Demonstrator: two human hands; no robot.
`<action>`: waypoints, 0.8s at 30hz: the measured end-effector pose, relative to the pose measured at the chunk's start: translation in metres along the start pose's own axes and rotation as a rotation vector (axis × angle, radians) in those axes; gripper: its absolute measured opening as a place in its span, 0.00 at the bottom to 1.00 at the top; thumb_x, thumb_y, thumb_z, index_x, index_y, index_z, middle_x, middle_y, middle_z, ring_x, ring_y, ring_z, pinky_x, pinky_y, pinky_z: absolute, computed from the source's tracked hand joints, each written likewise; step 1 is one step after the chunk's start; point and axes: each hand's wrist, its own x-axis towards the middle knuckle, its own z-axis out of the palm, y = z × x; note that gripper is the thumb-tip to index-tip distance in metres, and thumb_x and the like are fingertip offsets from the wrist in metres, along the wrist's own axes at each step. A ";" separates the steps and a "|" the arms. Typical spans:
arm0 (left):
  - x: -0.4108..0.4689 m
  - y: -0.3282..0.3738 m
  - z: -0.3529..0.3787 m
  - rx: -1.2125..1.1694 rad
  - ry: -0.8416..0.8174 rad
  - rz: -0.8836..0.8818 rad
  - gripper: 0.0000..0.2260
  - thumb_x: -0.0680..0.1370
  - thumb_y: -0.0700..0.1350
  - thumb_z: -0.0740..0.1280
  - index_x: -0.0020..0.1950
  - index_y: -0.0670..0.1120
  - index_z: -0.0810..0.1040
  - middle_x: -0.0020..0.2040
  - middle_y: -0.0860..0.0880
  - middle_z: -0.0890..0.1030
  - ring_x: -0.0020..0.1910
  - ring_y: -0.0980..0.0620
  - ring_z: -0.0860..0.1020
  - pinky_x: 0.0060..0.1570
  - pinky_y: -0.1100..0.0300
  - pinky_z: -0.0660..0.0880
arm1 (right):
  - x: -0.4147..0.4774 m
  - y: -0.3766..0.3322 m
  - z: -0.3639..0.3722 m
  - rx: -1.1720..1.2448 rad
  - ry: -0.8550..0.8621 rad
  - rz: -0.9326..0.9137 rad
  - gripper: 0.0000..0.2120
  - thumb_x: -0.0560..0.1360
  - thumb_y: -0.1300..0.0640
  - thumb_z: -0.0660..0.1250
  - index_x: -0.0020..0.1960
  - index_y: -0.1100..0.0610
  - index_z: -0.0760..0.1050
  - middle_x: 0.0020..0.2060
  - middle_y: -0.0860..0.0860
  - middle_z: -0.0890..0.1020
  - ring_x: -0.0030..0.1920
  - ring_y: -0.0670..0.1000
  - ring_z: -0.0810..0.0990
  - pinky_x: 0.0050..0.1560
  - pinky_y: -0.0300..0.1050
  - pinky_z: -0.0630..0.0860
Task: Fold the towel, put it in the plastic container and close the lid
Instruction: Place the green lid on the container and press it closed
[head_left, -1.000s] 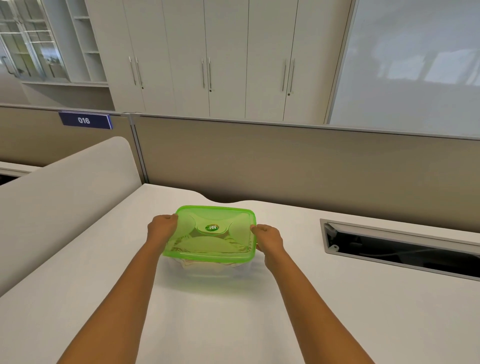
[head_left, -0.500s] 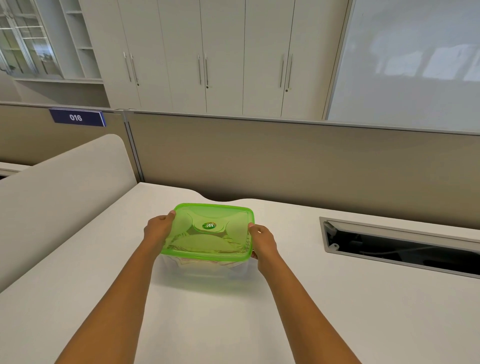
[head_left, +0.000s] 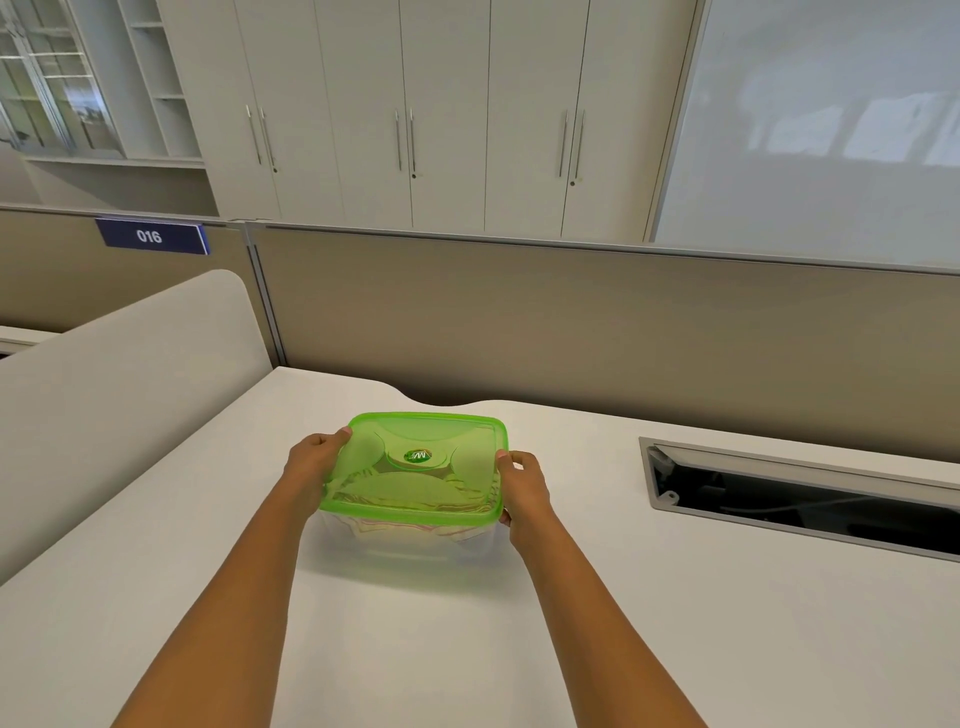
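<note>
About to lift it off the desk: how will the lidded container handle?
The container probably feels light, since only a folded towel shows through it. Its clear walls look smooth, so perhaps slippery. The green lid may flex; a hand on each side suits it.

Clear plastic container sitting upright on white desk, roughly centre. Translucent green lid on top, rounded rectangle, raised moulded panels, small round logo sticker in middle. Folded towel inside, pale with thin reddish stripes, bunched up close under lid, visible through wall and lid.
</note>
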 end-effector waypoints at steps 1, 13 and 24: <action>0.001 0.000 0.000 -0.006 0.000 -0.001 0.20 0.76 0.53 0.66 0.59 0.40 0.75 0.62 0.38 0.75 0.49 0.44 0.71 0.46 0.52 0.69 | 0.000 0.000 0.001 0.016 -0.006 0.007 0.15 0.79 0.49 0.57 0.63 0.53 0.69 0.60 0.59 0.75 0.56 0.59 0.77 0.49 0.51 0.77; 0.005 -0.002 0.004 0.001 0.015 0.037 0.13 0.76 0.52 0.66 0.47 0.43 0.73 0.49 0.45 0.73 0.46 0.45 0.69 0.43 0.54 0.66 | -0.001 -0.011 -0.003 0.095 -0.065 0.093 0.12 0.80 0.57 0.55 0.63 0.57 0.68 0.54 0.57 0.73 0.40 0.50 0.72 0.31 0.40 0.70; 0.006 -0.006 0.001 0.003 0.044 0.075 0.14 0.75 0.53 0.67 0.49 0.43 0.77 0.48 0.45 0.75 0.46 0.45 0.71 0.43 0.55 0.67 | 0.015 -0.026 -0.001 -0.023 -0.054 0.101 0.16 0.76 0.52 0.59 0.58 0.60 0.73 0.59 0.58 0.76 0.50 0.55 0.75 0.41 0.46 0.74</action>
